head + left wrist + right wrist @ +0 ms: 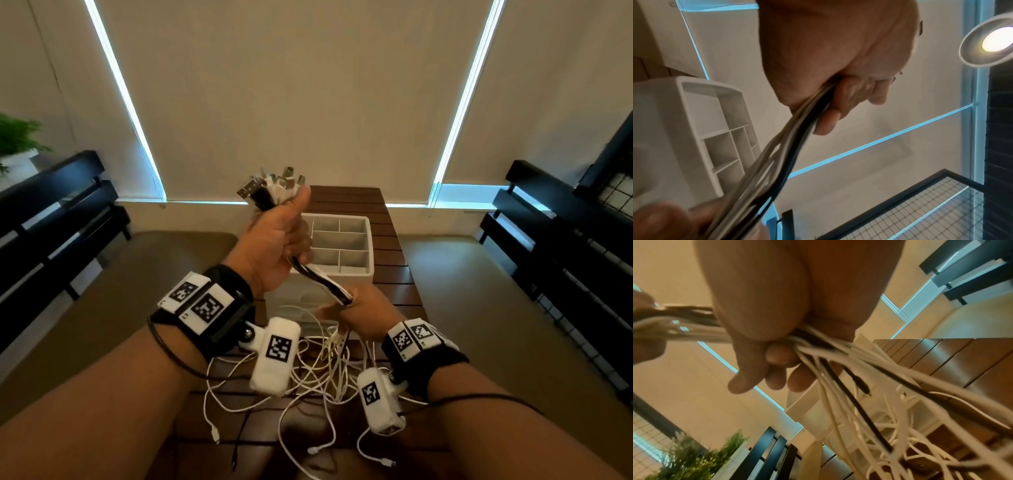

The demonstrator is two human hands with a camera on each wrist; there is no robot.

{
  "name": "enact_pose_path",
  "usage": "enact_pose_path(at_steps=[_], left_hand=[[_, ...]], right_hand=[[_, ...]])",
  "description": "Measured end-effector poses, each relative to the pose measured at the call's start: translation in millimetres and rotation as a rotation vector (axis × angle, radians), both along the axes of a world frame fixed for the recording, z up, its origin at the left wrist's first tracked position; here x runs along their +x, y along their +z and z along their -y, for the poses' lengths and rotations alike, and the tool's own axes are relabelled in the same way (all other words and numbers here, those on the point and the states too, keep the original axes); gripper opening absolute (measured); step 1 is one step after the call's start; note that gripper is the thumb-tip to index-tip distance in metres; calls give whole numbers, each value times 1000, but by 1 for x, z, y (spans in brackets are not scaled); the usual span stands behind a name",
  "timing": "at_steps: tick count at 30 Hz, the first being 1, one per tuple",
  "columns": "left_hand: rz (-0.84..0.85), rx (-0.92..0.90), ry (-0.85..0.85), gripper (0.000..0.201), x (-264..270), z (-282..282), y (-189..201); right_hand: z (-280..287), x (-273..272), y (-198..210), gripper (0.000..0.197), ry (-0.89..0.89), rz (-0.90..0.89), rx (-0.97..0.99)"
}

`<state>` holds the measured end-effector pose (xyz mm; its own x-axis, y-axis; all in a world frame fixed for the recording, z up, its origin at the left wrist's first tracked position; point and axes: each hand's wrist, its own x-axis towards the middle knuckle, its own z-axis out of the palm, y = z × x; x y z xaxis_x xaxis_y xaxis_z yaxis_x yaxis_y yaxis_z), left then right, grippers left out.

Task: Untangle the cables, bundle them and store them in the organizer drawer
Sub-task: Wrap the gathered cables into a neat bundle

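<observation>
My left hand [274,240] is raised in a fist round a bunch of white and black cables [323,282], with several USB plugs [270,186] sticking out above the thumb. The bunch runs down and right into my right hand [356,315], which grips it lower, over the table. In the left wrist view the cables [781,154] leave the left hand [838,68] past curled fingers. The right hand [777,321] in the right wrist view clenches the cables [838,356], which fan out below it. Loose cable tails [308,377] lie tangled on the table. A white organizer drawer [370,246] with dividers stands behind the hands.
The dark wooden slatted table [394,274] runs away from me. Black benches stand at the left [58,212] and at the right [548,233]. A green plant [17,137] sits far left. Blinds cover the windows behind.
</observation>
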<state>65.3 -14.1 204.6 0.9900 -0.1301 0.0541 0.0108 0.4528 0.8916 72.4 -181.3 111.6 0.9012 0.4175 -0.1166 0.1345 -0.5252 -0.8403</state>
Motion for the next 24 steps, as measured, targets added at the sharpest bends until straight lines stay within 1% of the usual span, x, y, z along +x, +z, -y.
enact_pose_path(at_steps=[2,6,10,12,13,14,15,16,18,19,20,21,22,23,24], left_hand=[[8,-11,31,54,3,-11,9],[32,-39,89,61,4,-37,22],[44,-39,201,60,3,-62,30],[52,26,210,58,0,-68,32],[54,92,193,56,-1,-68,31],[57,191,183,52,-2,-64,29],[62,333,178,46,-7,-57,27],[82,526,182,36,-10,-49,23],[184,1016,160,19,-22,-32,17],[237,1226,105,16,-28,-21,13],[251,1383,44,18,-31,-11,7],[211,1485,-4,24,-36,-1,3],[161,1547,-28,32,-36,5,-6],[133,1586,-43,37,-37,8,-13],[127,1594,-61,38,-35,8,-20]], right_hand=[[3,1,0,22,-12,4,-4],[11,0,-11,11,-36,-14,-19],[23,-1,-29,15,-44,20,-185],[25,-3,-37,18,-16,38,-268],[24,-5,-41,17,8,67,-324],[21,-7,-44,19,35,105,-381],[17,-9,-47,23,58,131,-439],[13,-9,-49,26,81,153,-494],[3,-11,-52,28,121,182,-615],[-1,-10,-52,26,142,192,-666],[-4,-9,-52,22,160,217,-695],[-8,-8,-50,18,163,234,-702],[-11,-7,-47,19,166,252,-690],[-15,-6,-43,26,164,268,-682],[-17,-4,-40,33,156,282,-679]])
